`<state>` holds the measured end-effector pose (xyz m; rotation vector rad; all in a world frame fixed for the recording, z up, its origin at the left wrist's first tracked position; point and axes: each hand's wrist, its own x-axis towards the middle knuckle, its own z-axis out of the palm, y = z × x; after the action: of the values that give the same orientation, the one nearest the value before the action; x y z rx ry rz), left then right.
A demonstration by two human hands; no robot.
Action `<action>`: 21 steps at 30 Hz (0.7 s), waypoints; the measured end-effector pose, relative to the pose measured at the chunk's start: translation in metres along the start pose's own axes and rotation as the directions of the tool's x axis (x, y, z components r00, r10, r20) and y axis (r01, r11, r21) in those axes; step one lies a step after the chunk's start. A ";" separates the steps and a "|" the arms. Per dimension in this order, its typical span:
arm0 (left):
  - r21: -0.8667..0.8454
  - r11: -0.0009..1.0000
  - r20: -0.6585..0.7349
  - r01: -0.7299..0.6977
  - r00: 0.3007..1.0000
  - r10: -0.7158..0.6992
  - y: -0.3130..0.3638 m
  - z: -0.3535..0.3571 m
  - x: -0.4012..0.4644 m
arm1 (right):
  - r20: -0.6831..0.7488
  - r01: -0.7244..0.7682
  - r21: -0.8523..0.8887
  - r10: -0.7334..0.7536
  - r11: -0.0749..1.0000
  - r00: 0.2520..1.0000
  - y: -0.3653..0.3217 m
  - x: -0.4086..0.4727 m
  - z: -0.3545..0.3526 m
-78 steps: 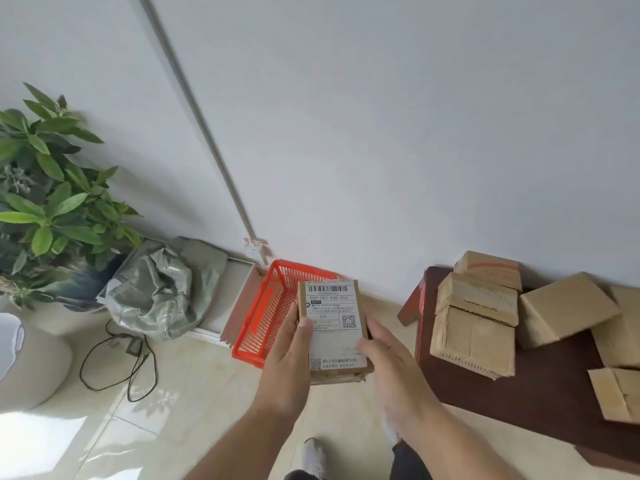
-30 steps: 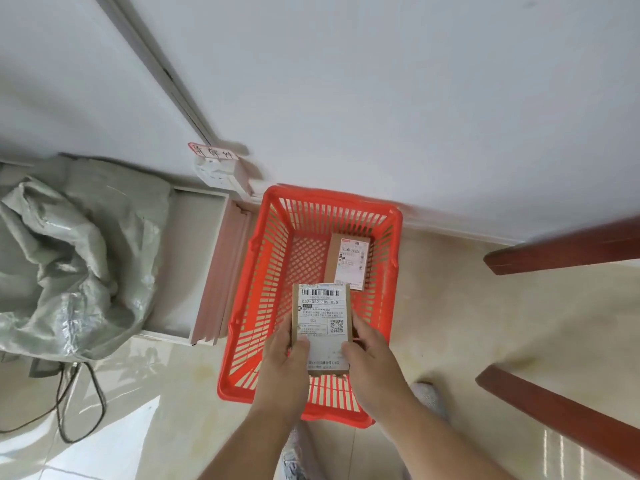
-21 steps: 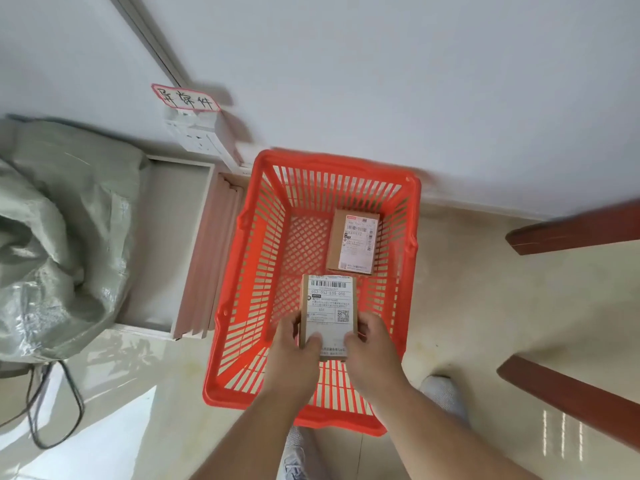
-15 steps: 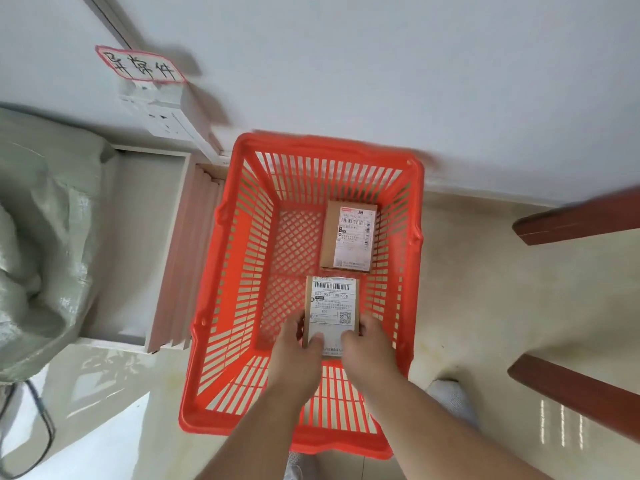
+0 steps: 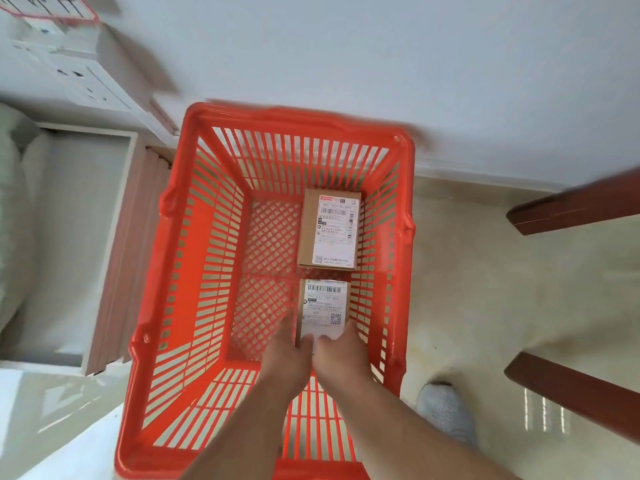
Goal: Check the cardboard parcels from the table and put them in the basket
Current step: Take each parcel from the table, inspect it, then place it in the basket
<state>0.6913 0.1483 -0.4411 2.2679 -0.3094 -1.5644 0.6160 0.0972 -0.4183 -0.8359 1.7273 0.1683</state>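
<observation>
Down inside the red basket [image 5: 207, 258], left hand [image 5: 285, 358] and right hand [image 5: 341, 356] grip the near end of a cardboard parcel [image 5: 323, 306], thumbs on its white label, label side up. Parcel sits low over the mesh floor, toward the basket's right wall; contact with the floor cannot be told. Just beyond it, a second labelled parcel [image 5: 329, 230] lies flat on the basket floor, a narrow gap between them. Basket stands on the tiled floor [image 5: 467, 306] against the white wall [image 5: 346, 57]. Grey shoe [image 5: 443, 410] right of the basket; wall socket [image 5: 79, 77] at upper left.
</observation>
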 end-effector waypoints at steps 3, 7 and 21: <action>-0.019 0.999 -0.009 0.033 0.999 -0.033 0.017 -0.015 -0.027 | 0.040 0.087 -0.030 -0.085 0.996 0.996 -0.011 -0.041 -0.017; -0.009 1.000 -0.088 0.010 0.996 -0.010 0.055 -0.037 -0.108 | 0.148 0.192 -0.068 -0.180 0.979 0.972 -0.021 -0.119 -0.059; -0.181 0.922 -0.188 -0.341 0.933 0.308 0.338 -0.059 -0.491 | 0.086 0.426 0.027 -0.427 0.904 0.900 -0.183 -0.435 -0.381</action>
<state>0.5783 0.0382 0.1369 2.0350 -0.4308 -1.1844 0.4669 -0.0397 0.1534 -1.1627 1.4198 -0.0970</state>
